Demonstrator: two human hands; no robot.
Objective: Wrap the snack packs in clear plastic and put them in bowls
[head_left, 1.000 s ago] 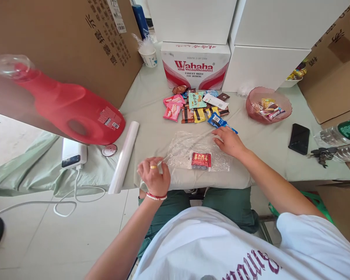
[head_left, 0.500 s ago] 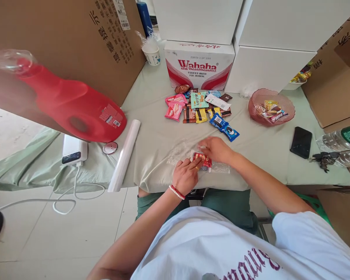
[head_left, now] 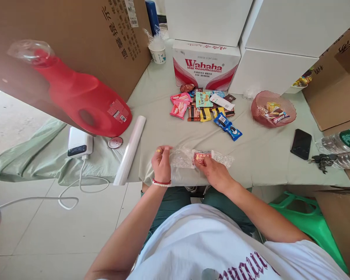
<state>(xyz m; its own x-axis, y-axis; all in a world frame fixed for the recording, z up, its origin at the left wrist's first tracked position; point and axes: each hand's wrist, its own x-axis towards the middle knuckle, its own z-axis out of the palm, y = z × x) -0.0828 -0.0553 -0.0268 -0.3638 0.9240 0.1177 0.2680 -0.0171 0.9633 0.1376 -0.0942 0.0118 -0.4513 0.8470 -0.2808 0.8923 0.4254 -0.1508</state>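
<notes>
A small red snack packet [head_left: 202, 156] with pale edges lies on a sheet of clear plastic film [head_left: 182, 157] near the table's front edge. My right hand [head_left: 217, 173] holds the packet down, thumb and fingers closed at its near right corner. To the left, my left hand [head_left: 162, 163] has its fingers pinched together at the film's left end. Film covers part of the packet and sticks out crumpled on its right. Beyond my hands is a pile of wrapped snacks, with a blue twin packet [head_left: 228, 126] and pink packets [head_left: 179, 109].
A roll of plastic film [head_left: 130, 149] lies left, by a power bank [head_left: 80, 142] with a cable and a red jug [head_left: 90, 103]. To the right are a pink glass bowl [head_left: 258, 112] of snacks, a phone [head_left: 301, 144] and plastic bottles [head_left: 332, 140]. A Wahaha carton [head_left: 206, 66] stands behind.
My left hand has moved left off the red packet to the film's left end. My right hand has come down and nearer, onto the packet. The film now lies over the packet.
</notes>
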